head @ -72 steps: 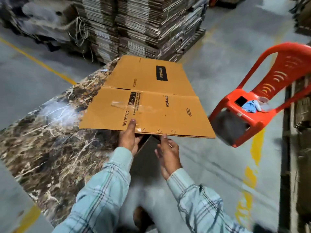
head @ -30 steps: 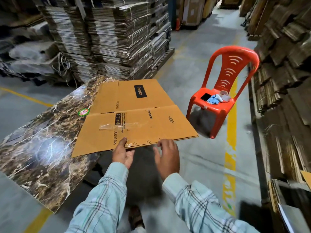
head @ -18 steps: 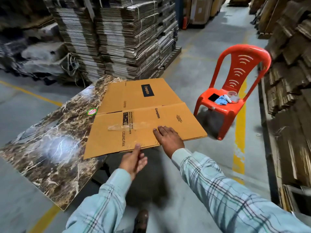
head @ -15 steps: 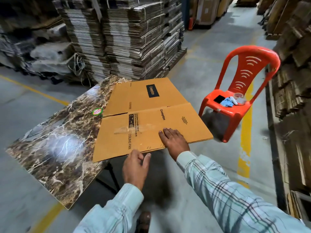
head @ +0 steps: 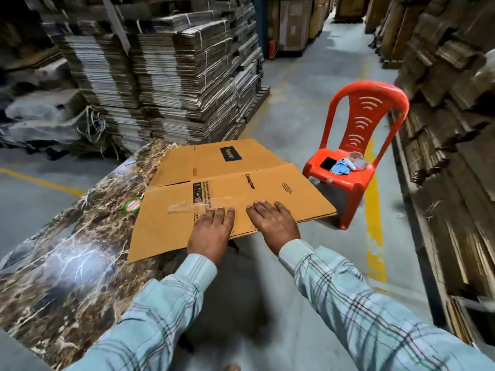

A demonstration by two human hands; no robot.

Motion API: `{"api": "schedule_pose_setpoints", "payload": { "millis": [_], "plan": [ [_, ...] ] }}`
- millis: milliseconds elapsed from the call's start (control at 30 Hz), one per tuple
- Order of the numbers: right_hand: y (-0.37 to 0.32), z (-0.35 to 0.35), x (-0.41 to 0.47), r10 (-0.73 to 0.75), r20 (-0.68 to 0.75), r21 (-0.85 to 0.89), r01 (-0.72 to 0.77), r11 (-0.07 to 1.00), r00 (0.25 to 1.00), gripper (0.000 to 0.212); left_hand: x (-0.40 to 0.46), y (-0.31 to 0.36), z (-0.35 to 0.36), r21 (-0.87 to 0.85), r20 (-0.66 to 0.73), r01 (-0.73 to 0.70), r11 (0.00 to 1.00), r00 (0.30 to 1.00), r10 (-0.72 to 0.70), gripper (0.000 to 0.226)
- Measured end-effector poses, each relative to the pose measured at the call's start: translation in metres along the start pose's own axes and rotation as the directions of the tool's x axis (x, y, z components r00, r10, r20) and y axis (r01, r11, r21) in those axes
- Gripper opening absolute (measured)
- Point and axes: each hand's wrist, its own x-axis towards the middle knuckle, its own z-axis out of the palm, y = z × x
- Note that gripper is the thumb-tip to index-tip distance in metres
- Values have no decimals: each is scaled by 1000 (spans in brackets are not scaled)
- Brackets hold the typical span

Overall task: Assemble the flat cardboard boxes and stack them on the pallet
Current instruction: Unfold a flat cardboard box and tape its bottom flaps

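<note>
Both the left hand [head: 211, 231] and right hand [head: 273, 223] press straight-fingered on the flat brown cardboard box [head: 267, 188] overhanging the marble-patterned table's [head: 67, 258] near edge.

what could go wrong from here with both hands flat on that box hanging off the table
1. The flat cardboard box overhangs the marble table on the near and right sides; the left hand and right hand press near that unsupported edge, so it may tip or slide off.
2. The clear tape strip looks wrinkled and may hold poorly.
3. The red chair stands close and could snag the box when it is swung.
</note>
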Motion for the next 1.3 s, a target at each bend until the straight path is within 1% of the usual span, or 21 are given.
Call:
{"api": "schedule_pose_setpoints", "payload": {
  "millis": [167,267,333,367,467,567,633,700,767,800,900,1033,1100,1133,1200,1233,1300],
  "plan": [
    [27,-26,34,103,-168,-70,-116,991,980,46,53,-14,-40,32,-114,-102,994,988,105,74],
    [47,-50,46,169,-285,-101,-204,974,944,47,88,-14,-64,64,-227,-177,982,956,187,67],
    [64,-66,47,209,-342,-143,-271,952,916,40,110,-7,-81,75,-288,-243,967,923,254,60],
    [73,-73,45,233,-358,-160,-305,939,904,40,119,-1,-90,77,-312,-276,958,906,286,58],
    [102,-95,31,335,-377,-210,-432,877,864,49,141,26,-116,91,-398,-368,925,838,373,54],
    [123,-117,3,394,-471,-261,-551,793,789,36,156,62,-137,99,-466,-489,867,747,475,58],
    [134,-130,-26,430,-532,-283,-632,721,729,37,163,94,-150,108,-500,-580,808,670,548,61],
    [143,-142,-60,457,-574,-326,-701,635,680,36,163,129,-162,112,-531,-679,726,576,621,57],
    [149,-155,-97,487,-601,-365,-760,538,634,33,156,163,-174,127,-571,-759,638,470,673,57],
    [149,-163,-116,501,-612,-379,-783,493,612,36,149,179,-180,142,-598,-793,592,408,690,55],
    [140,-185,-172,500,-679,-414,-843,343,537,34,123,226,-198,176,-662,-877,448,231,713,51],
    [116,-210,-235,516,-731,-439,-886,147,447,35,82,279,-222,243,-710,-930,277,24,703,59],
    [104,-214,-262,543,-731,-460,-886,55,413,36,63,302,-226,257,-699,-951,169,-62,712,65],
    [98,-215,-275,561,-732,-462,-887,9,387,37,53,313,-226,257,-688,-959,120,-95,719,70],
    [92,-210,-302,614,-718,-456,-888,-61,327,40,37,343,-220,250,-659,-967,45,-136,740,79],
    [92,-203,-315,657,-696,-452,-887,-90,289,43,31,359,-214,249,-639,-968,-1,-165,751,78],
    [97,-182,-339,748,-634,-436,-889,-137,196,48,24,392,-198,235,-582,-965,-114,-234,778,68]
  ]
}}
